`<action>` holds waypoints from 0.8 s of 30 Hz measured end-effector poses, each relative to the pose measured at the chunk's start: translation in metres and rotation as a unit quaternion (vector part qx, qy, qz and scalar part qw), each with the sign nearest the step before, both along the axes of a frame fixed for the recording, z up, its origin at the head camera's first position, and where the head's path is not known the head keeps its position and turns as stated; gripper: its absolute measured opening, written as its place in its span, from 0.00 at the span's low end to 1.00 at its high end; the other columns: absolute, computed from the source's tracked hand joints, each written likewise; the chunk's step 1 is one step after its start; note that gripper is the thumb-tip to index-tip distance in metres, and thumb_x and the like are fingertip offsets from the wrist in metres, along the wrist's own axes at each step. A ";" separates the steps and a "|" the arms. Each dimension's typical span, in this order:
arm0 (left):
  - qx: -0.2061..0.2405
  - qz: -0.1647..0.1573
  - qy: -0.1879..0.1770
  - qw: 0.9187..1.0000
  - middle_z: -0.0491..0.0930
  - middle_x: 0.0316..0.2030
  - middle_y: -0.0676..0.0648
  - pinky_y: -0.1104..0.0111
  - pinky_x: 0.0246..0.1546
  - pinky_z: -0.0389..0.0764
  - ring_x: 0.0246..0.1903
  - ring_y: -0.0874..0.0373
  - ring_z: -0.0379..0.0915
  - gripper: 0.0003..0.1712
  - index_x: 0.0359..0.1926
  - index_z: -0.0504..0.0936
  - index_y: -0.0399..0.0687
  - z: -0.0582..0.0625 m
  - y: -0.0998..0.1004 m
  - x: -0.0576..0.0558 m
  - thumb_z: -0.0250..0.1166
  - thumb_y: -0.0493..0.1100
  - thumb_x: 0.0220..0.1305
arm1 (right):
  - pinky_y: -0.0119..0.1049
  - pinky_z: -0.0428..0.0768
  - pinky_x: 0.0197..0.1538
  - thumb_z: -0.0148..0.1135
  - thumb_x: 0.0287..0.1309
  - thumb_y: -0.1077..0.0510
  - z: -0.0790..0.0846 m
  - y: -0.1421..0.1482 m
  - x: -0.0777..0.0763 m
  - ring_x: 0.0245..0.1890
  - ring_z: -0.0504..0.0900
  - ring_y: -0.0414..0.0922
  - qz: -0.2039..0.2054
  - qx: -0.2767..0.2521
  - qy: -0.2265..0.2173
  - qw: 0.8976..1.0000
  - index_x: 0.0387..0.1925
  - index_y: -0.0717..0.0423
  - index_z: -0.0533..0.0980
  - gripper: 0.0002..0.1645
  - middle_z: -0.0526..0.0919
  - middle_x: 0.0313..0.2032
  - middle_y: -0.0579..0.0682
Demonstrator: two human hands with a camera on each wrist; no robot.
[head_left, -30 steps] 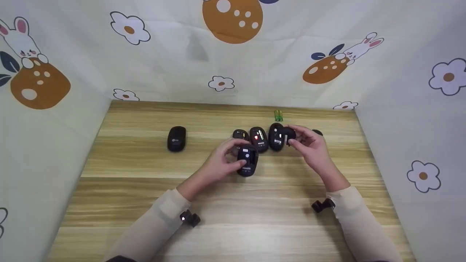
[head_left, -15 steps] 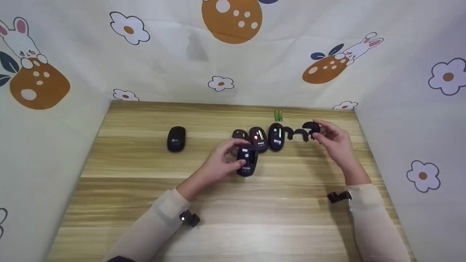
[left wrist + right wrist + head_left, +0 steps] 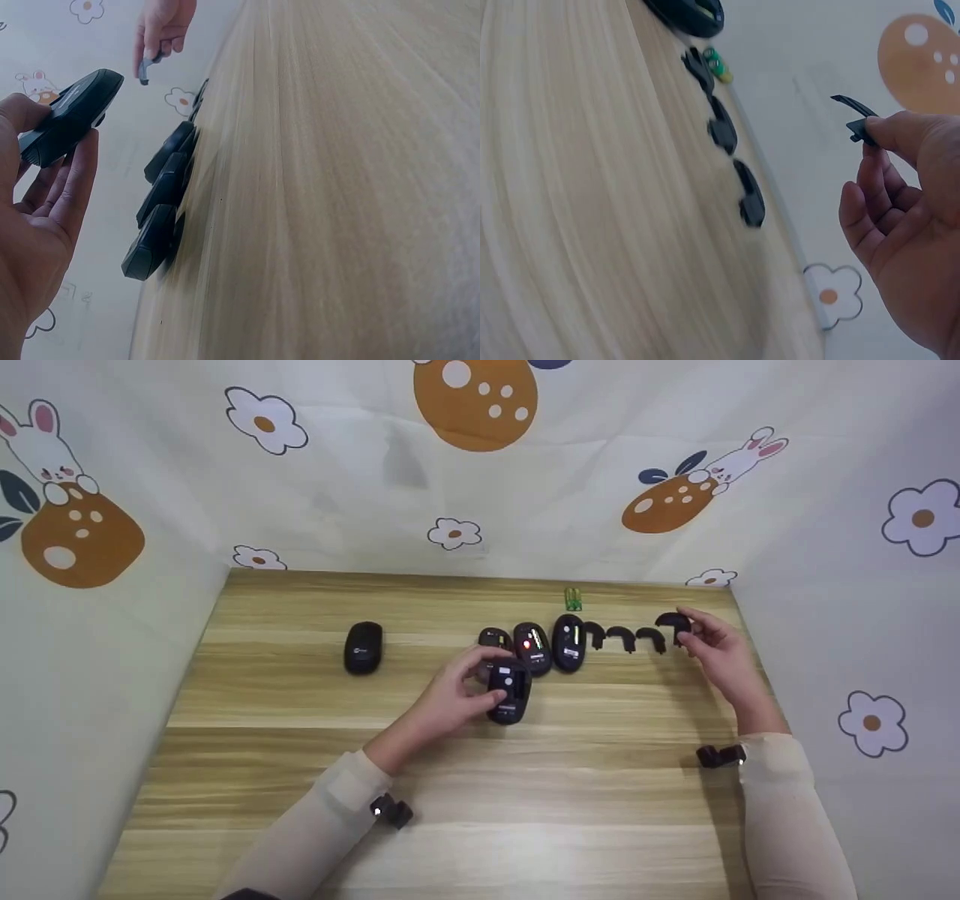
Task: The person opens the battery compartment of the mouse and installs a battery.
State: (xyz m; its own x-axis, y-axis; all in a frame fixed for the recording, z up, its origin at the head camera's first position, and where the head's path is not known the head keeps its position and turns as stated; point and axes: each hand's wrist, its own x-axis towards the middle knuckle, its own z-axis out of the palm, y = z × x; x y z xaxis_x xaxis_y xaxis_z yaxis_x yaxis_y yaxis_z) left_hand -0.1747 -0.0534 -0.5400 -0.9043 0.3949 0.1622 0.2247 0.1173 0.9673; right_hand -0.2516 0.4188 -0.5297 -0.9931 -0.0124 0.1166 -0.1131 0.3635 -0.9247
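Note:
In the head view my left hand point(image 3: 448, 699) grips a black computer mouse point(image 3: 511, 701) above the table, underside up, with a dark battery slot showing. At the far right, my right hand point(image 3: 718, 656) pinches a curved black battery cover point(image 3: 675, 622) by thumb and fingertips. The right wrist view shows this cover point(image 3: 861, 129) off the table. Left of that hand, three similar covers point(image 3: 622, 636) lie in a row. Three upturned mice point(image 3: 569, 645) continue the row leftward, the leftmost partly hidden by my left hand. Yellowish batteries show in their slots.
Two green batteries point(image 3: 573, 599) lie together near the table's back edge, behind the row. A black mouse point(image 3: 364, 648) stands right side up to the left, apart from the others. Patterned cloth point(image 3: 360, 495) rises along the back and sides of the wooden table point(image 3: 480, 810).
My right hand has moved rightward with the battery cover, from beside the row of mice past the covers on the table, which are now uncovered to view. My left hand holds its mouse still.

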 end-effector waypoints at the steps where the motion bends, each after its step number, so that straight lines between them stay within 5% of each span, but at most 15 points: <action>1: -0.001 0.001 0.000 1.000 0.80 0.61 0.48 0.45 0.52 0.90 0.54 0.46 0.79 0.33 0.69 0.82 0.59 0.000 0.000 0.000 0.77 0.33 0.65 | 0.26 0.79 0.34 0.66 0.76 0.69 -0.001 0.004 -0.001 0.32 0.78 0.37 0.001 0.011 -0.007 1.000 0.74 0.66 0.76 0.28 0.81 0.38 0.46; 14: -0.013 0.006 0.006 1.000 0.81 0.63 0.50 0.46 0.59 0.86 0.56 0.49 0.79 0.34 0.69 0.82 0.60 0.000 -0.001 0.001 0.78 0.33 0.65 | 0.24 0.78 0.34 0.64 0.76 0.70 0.017 0.018 0.005 0.34 0.78 0.38 0.005 0.117 -0.049 0.992 0.73 0.72 0.73 0.28 0.81 0.42 0.63; 24: -0.029 0.012 0.013 0.999 0.81 0.63 0.54 0.45 0.65 0.82 0.56 0.50 0.79 0.34 0.69 0.83 0.65 0.000 -0.001 0.000 0.78 0.35 0.65 | 0.21 0.76 0.33 0.63 0.77 0.70 -0.015 0.036 -0.011 0.35 0.76 0.38 0.007 0.152 -0.052 0.987 0.74 0.69 0.74 0.28 0.80 0.45 0.69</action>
